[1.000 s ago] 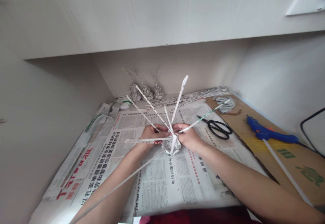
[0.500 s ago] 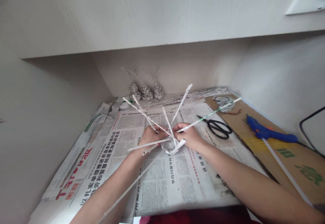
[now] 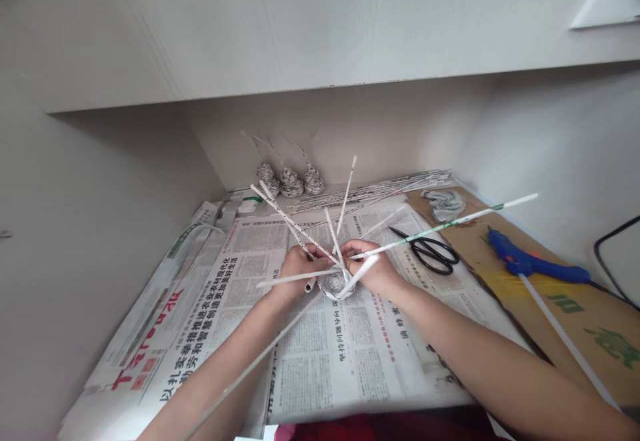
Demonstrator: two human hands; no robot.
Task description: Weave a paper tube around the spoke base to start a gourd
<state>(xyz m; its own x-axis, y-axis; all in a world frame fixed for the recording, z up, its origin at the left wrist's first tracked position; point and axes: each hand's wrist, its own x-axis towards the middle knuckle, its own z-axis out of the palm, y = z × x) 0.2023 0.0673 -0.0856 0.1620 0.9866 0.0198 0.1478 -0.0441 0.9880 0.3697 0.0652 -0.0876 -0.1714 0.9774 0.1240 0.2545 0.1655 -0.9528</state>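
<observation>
A small round woven piece of rolled newspaper is held up between my two hands over the newspaper sheets, with several paper tubes fanning out of it. My left hand is closed on its left side, thumb and fingers gripping at the rim. On the right side my right hand pinches the rim and the base of a white tube with green marks, which points out to the right. A long thin tube slants down across my left forearm. The fingertips are partly hidden behind the tubes.
Black scissors lie right of my hands. A blue glue gun with a white stick rests on cardboard, near a crumpled grey wad. At the back stand gourd-shaped woven pieces beside a bundle of paper tubes. Newspaper covers the tabletop.
The green-marked tube has swung lower and reaches farther right, over the scissors. The other tubes have shifted as the woven piece turned slightly. Both hands stay at its rim.
</observation>
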